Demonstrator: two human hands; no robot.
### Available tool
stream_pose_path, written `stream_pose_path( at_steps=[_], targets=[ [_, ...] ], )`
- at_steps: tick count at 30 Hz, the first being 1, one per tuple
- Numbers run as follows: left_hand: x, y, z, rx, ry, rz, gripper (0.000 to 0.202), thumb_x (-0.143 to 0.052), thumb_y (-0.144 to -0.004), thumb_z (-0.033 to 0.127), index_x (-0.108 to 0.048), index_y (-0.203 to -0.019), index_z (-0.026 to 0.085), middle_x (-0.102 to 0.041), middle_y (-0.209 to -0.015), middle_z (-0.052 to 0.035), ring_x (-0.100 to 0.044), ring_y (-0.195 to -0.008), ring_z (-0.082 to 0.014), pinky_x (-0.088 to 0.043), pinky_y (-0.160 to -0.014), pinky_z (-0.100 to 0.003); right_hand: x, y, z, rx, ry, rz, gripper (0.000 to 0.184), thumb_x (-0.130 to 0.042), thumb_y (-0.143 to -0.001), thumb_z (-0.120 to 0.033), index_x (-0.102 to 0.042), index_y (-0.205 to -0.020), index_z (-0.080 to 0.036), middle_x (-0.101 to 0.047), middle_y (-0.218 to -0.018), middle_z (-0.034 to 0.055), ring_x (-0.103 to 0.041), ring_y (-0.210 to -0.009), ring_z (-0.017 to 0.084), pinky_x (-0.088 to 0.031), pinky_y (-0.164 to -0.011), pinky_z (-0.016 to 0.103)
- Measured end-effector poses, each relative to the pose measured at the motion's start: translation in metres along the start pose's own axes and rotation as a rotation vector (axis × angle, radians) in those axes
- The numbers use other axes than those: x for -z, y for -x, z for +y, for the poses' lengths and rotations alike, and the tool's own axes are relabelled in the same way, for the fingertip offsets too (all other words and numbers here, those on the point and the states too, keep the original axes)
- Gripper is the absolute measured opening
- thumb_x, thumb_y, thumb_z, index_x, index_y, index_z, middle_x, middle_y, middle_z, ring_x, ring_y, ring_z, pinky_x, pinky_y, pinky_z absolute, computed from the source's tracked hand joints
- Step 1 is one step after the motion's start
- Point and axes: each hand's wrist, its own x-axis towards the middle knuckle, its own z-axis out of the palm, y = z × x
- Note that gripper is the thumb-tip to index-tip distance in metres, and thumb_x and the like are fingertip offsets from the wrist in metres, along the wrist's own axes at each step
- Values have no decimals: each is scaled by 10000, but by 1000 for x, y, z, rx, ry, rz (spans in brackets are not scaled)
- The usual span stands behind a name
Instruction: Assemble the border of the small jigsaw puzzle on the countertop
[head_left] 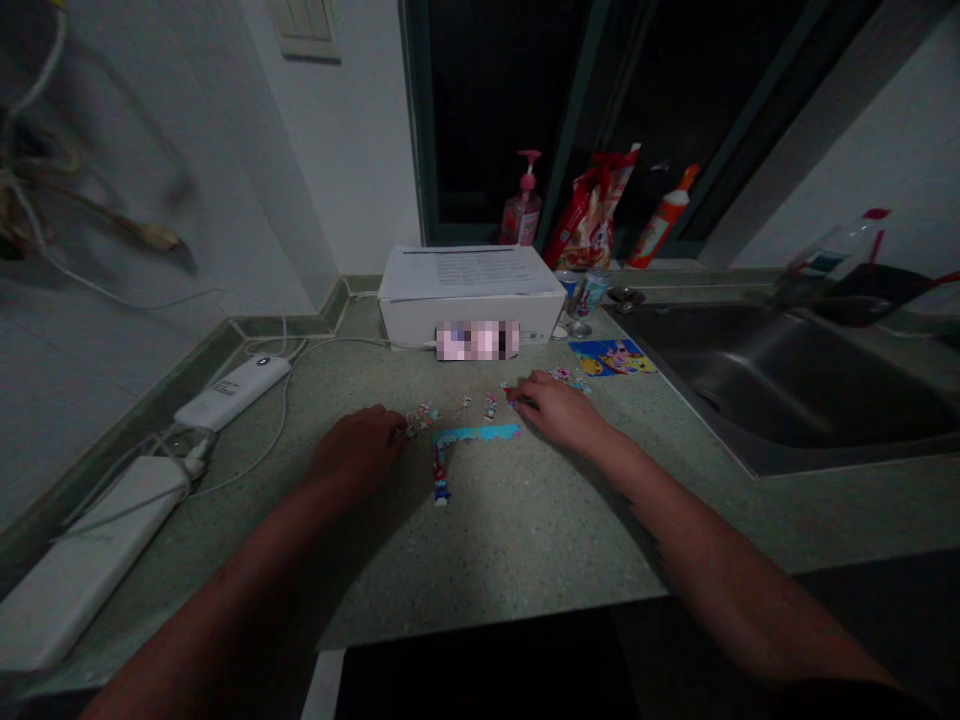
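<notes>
Forearms [697,530] are stretched in from the lower corners; whether anything is pinched by the left hand [360,445] or right hand [559,412] cannot be told. Mid-frame, the L-shaped puzzle strip [480,433] could be split if brushed by either.

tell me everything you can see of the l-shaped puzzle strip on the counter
The puzzle strip looks like thin printed card and lies flat on the speckled counter between the left hand and the right hand, touching neither. Its mostly light blue side runs across; the other, with red, dark blue and white, comes from its left end toward the camera. The inner edge is jagged; finer print is unclear.
</notes>
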Motion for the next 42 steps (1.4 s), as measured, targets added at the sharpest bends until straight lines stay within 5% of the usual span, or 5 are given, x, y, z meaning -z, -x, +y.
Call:
stream_pose_path(
  at_steps=[3,10,24,34,42],
  targets=[
    [4,1,3,0,-11,-7,301,-511,-989,280,-805,-1038,237,-787,-1058,-129,-715,-949,-310,-529,-811,-423,-1,0,2,31,-23,13,365,-528,-1070,-151,-783,-1306,-264,-706,-1324,104,-695,-1195,251,-511,-970,331],
    [-3,-2,-1,-50,19,44,282,-552,-983,288,-797,-1120,268,-793,-1112,-112,-719,-1002,-309,-539,-861,-440,2,1,-8,-93,-21,38,275,-710,-1021,-403,-787,-1172,-187,-735,-1222,145,-720,-1092,288,-530,-851,354],
    [-16,9,35,-503,201,23,250,-730,-984,238,-743,-1233,231,-760,-1329,-96,-683,-1258,-315,-518,-1129,-529,-5,-6,9,7,-327,99,191,-636,-907,-121,-762,-1026,-201,-811,-1017,68,-728,-898,203,-499,-797,303],
    [-12,8,34,-536,228,0,201,-763,-973,256,-752,-1173,239,-771,-1314,-87,-699,-1237,-306,-517,-1134,-522,1,-1,32,39,-599,-207,157,-647,-829,-158,-784,-890,-207,-801,-867,18,-717,-791,169,-551,-759,285],
    [-11,9,33,-528,216,-21,242,-756,-983,259,-747,-1223,233,-758,-1360,-97,-688,-1274,-319,-509,-1154,-542,-6,-3,23,18,-536,-186,178,-635,-848,-160,-801,-906,-190,-823,-902,50,-739,-812,188,-551,-771,299]
  ],
)
